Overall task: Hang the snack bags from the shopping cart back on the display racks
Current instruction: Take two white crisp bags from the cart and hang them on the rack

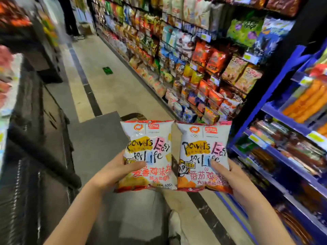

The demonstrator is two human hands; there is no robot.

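Gripping left snack bag [150,149] in left hand [115,172], thumb across front, 6 o'clock. Gripping right snack bag [201,151] in right hand [228,175] likewise. Held upright side by side, edges touching. Packed snack racks [194,59] at 1 o'clock; blue shelf [283,110] with sausages [307,101] at 3 o'clock.

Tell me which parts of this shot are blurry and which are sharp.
Head view: the left bag and right bag, in the left hand and right hand, are sharp, print readable; the dark fixtures at left smear with motion blur; the far racks go soft; the blue shelves lean from wide-angle distortion.
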